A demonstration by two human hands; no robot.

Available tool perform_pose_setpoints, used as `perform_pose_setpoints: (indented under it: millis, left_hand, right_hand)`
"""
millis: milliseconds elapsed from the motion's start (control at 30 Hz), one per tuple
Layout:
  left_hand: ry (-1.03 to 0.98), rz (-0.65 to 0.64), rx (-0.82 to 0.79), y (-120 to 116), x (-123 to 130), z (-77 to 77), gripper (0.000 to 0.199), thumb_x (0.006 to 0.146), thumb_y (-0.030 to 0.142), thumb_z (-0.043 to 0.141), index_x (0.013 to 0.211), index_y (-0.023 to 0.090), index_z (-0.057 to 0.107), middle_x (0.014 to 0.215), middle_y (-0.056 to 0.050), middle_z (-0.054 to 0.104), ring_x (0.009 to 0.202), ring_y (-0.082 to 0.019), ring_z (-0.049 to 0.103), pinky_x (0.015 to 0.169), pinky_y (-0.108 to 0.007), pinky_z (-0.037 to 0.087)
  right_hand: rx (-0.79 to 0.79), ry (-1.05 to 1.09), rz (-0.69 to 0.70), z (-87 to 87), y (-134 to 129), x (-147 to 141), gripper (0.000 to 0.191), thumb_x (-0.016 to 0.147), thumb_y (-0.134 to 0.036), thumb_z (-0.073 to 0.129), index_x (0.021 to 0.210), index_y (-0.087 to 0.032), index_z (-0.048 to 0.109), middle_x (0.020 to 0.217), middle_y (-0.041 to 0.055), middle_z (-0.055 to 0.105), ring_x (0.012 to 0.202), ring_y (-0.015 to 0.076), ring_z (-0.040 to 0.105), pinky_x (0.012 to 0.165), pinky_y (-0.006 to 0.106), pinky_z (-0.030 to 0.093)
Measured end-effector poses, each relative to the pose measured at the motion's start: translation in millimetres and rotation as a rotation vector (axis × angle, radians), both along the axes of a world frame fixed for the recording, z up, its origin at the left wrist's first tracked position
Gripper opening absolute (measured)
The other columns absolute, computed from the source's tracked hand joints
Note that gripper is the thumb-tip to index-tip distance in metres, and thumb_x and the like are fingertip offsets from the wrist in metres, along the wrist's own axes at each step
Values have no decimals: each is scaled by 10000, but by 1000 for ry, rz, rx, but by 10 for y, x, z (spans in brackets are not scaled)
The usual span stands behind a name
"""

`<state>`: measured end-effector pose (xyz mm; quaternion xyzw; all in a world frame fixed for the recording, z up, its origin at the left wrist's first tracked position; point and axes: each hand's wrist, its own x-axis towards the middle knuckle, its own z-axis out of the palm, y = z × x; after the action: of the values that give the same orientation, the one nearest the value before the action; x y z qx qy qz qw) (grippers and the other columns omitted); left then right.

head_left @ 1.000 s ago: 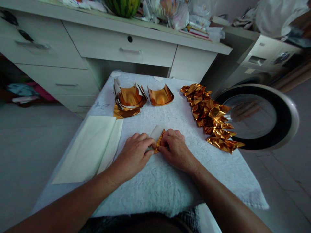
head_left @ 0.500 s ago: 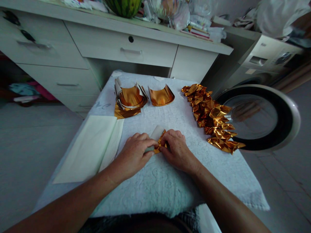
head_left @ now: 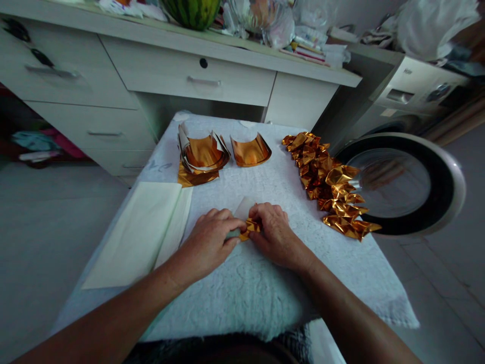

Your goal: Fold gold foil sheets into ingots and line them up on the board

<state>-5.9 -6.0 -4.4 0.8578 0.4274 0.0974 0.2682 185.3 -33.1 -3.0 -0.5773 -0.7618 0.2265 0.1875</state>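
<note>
Between my two hands is a small piece of gold foil paper (head_left: 250,229), partly folded and low over the cloth. My left hand (head_left: 214,233) pinches its left end with thumb and fingers. On its right end, my right hand (head_left: 273,230) is closed, with fingertips bent over the foil. A pale, translucent strip (head_left: 243,206) shows just behind the foil; its lower part is hidden by the fingers. To the right lies a row of folded gold foil pieces (head_left: 322,172). Farther back are a stack of curled gold foil sheets (head_left: 204,151) and a single curled sheet (head_left: 251,150).
Folded white paper (head_left: 136,227) lies on the left of the cloth-covered table (head_left: 235,293). Behind stands a white desk with drawers (head_left: 197,76), bearing a watermelon (head_left: 191,11) and plastic bags. At right, a washing machine's round door (head_left: 401,184) hangs open beside the table.
The foil between my fingers has turned slightly and lies flatter, with more of its gold face showing. Both hands stay in nearly the same place.
</note>
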Motion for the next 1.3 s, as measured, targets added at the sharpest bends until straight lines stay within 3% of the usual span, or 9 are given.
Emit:
perform_pose_setpoints:
  millis: [533,667,767,900,1033,1167,1300]
  left_hand:
    - [-35,6,14,-9,1,-25,292,847,171,584,1098,268,696,944,-35,616,973,-257,525,856,-408,410]
    - [-47,10,41,-30,12,-21,265,850,189,599,1086,255,698,939,-38,615,962,-254,538,849,-409,415]
    - [-49,8,74,-44,21,-30,209,875,273,623,1066,244,702,941,-44,615,952,-258,546,842,-417,414]
    - [-69,4,114,-59,47,-50,151,884,261,628,1017,243,697,935,-36,607,950,-249,548,837,-413,406]
    - [-87,15,151,-74,72,-58,109,880,206,622,962,236,687,919,-27,593,924,-233,540,819,-400,404]
    - [-86,60,198,-82,83,-76,72,851,205,638,912,231,663,940,-32,576,932,-240,518,825,-408,412]
    - [-88,173,243,-85,95,-116,301,789,227,671,1078,228,585,1085,-60,563,1042,-278,488,903,-453,417]
  right_hand:
    - [4,120,86,-51,41,146,475,707,47,418,1091,-227,474,988,22,572,937,184,459,866,357,344]
    - [-7,273,63,-55,48,182,370,706,4,432,999,-214,489,942,18,576,891,174,498,826,332,392]
    - [36,401,-66,-85,92,208,173,818,-81,420,913,-208,490,883,18,564,793,160,522,740,301,424]
    - [188,168,-251,-130,176,195,105,869,-164,499,918,-183,590,926,64,588,909,216,516,848,365,406]
    - [143,-62,-292,-149,221,119,177,882,-235,566,1022,-182,662,1022,98,600,965,257,490,894,412,377]
    - [137,-137,-285,-155,236,49,187,857,-240,601,1025,-190,665,1040,94,594,977,266,475,875,407,370]
    - [124,-124,-275,-154,259,21,159,845,-234,597,984,-194,661,1021,100,590,974,271,472,849,408,363]
